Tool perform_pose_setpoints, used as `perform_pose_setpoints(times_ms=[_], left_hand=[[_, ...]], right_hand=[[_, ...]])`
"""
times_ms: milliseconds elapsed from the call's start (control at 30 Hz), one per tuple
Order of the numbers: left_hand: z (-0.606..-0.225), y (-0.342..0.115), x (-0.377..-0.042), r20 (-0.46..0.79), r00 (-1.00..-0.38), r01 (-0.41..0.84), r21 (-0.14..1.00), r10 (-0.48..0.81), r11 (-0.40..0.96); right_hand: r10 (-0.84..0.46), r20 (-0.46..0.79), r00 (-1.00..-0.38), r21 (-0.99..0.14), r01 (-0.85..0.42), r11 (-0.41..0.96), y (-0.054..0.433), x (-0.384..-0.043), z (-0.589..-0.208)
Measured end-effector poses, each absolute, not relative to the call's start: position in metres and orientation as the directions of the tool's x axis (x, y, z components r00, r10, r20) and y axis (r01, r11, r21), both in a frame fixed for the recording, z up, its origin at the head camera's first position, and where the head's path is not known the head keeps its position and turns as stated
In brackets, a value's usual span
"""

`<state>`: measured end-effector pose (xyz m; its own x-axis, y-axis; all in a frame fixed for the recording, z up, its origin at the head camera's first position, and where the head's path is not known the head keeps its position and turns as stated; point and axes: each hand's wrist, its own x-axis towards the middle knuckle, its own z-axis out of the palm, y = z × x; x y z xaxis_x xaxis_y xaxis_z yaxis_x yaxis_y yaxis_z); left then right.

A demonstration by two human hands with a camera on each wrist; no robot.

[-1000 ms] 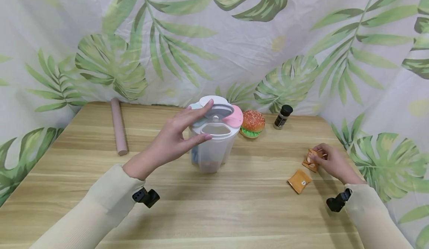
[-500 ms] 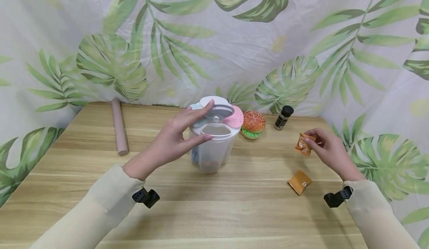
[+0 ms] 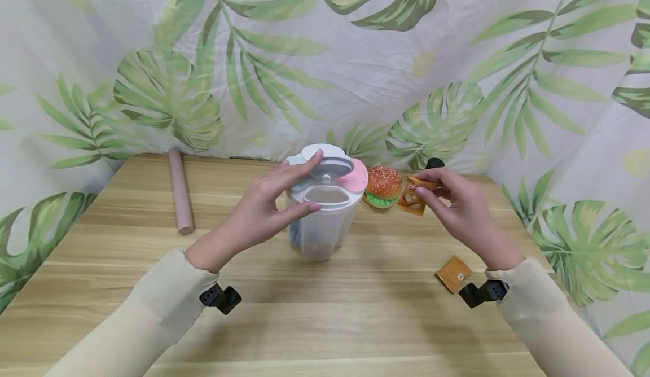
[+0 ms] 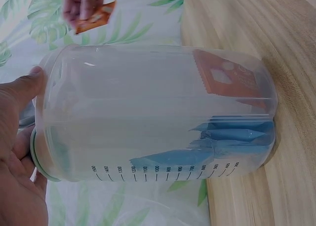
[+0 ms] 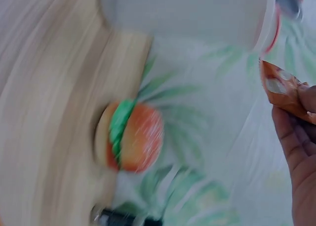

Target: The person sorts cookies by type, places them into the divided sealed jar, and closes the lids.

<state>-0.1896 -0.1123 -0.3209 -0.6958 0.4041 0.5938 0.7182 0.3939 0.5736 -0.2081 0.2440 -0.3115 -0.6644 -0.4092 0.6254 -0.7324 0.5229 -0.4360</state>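
Note:
The clear storage container [image 3: 325,230] stands upright on the table, its front grey flap [image 3: 332,168] raised over a pouring opening [image 3: 327,195]. My left hand [image 3: 249,213] is at its top, index finger extended against the raised flap and thumb at the rim. Through the wall in the left wrist view, an orange snack packet [image 4: 229,77] and blue packets [image 4: 232,134] show at the bottom. To the container's right, my right hand [image 3: 459,207] pinches another orange snack packet [image 3: 412,197] in the air. A second such packet [image 3: 453,274] lies on the table.
A toy hamburger [image 3: 384,187] sits just right of the container. Behind my right hand, the black cap [image 3: 435,163] of a small bottle shows. A pinkish roll [image 3: 180,191] lies at left. A leaf-patterned cloth [image 3: 284,72] hangs behind the wooden table [image 3: 325,315].
My right hand has picked up an orange snack packet from the table's right side and carried it left toward the container. My left hand has stayed at the lid.

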Motion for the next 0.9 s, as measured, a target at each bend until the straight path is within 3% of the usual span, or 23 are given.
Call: perform_pose_setpoints(times_ms=[367,900], left_hand=[[-0.322,-0.112,-0.189,0.597,-0.692,0.722,0.566,0.406,0.398],[-0.322,-0.114,-0.19,0.61,-0.678,0.735,0.567,0.41,0.372]], right_hand=[[-0.431,0.751,-0.501,-0.391,-0.862,0.322,0.194,-0.2,-0.295],[-0.477,0.75,-0.458,-0.39,-0.889,0.24,0.146,-0.206,-0.288]])
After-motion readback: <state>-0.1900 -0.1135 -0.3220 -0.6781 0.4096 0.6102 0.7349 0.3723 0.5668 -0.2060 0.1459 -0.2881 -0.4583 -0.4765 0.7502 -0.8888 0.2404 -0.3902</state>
